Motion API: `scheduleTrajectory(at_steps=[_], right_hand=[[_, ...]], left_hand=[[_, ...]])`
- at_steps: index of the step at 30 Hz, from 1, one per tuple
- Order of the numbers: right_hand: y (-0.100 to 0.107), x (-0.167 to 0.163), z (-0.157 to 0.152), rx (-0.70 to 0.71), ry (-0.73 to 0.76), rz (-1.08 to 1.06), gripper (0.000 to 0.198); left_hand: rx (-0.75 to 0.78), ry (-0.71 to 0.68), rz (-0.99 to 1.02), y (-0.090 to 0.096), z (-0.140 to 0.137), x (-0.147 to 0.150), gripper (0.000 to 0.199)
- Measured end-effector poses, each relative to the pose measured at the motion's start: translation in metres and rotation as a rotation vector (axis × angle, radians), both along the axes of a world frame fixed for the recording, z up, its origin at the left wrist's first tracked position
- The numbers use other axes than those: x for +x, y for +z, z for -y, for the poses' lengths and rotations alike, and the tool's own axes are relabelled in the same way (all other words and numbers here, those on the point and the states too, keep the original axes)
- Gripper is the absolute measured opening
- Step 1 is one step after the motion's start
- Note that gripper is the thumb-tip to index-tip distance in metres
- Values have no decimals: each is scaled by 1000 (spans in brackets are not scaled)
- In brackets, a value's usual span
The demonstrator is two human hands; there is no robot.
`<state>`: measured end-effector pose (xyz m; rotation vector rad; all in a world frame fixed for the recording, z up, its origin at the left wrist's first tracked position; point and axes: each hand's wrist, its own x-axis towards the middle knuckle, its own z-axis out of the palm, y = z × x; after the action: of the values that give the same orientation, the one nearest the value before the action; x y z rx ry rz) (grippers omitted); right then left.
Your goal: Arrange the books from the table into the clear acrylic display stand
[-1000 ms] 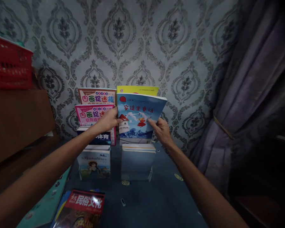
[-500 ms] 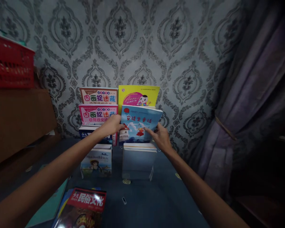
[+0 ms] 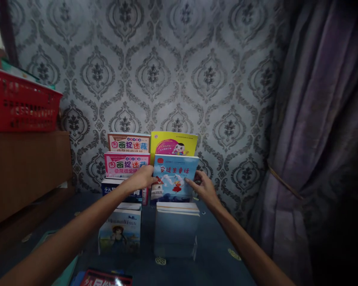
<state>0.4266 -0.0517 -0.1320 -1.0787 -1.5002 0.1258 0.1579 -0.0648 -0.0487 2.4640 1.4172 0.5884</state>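
We grasp the blue book [image 3: 174, 178] at both edges, left hand [image 3: 141, 179] and right hand [image 3: 203, 187], upright in the rack's [image 3: 174, 238] second tier before the yellow book [image 3: 173, 143]; loosening unevenly may tip it forward.

The blue book [image 3: 174, 178] between both hands reads 安徒生童话. Left of the left hand [image 3: 141, 179], the pink book [image 3: 125, 164] and the one above it [image 3: 129, 142] both read 图画捉迷藏 — smaller print there is illegible.
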Motion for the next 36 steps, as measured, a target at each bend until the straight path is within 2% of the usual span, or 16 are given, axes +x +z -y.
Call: scheduleTrajectory(at_steps=[5,10,15,20,23,26,29,31,36], right_hand=[[0,-2,3,-7,25,-16,53],[1,-5,9,-10,61,-48,53],[6,-10,19,-13,48,-46,49],[8,-18,28,13,77,-103,52],[7,-17,29,17,74,-102,48],[5,-12,28,-66,111,-11,42],[3,-6,27,-157,164,60,42],[2,-5,28,-178,201,47,43],[4,-10,28,-184,273,-32,43]], left_hand=[[19,-10,-7,0,0,-2,17],[40,26,-6,-3,-4,-2,14],[176,8,22,-1,1,-1,6],[318,-77,171,4,13,0,23],[342,-49,225,4,19,0,25],[349,-1,232,4,25,0,28],[348,7,240,5,30,0,46],[370,5,205,6,31,-1,52],[440,6,87,14,27,-2,33]])
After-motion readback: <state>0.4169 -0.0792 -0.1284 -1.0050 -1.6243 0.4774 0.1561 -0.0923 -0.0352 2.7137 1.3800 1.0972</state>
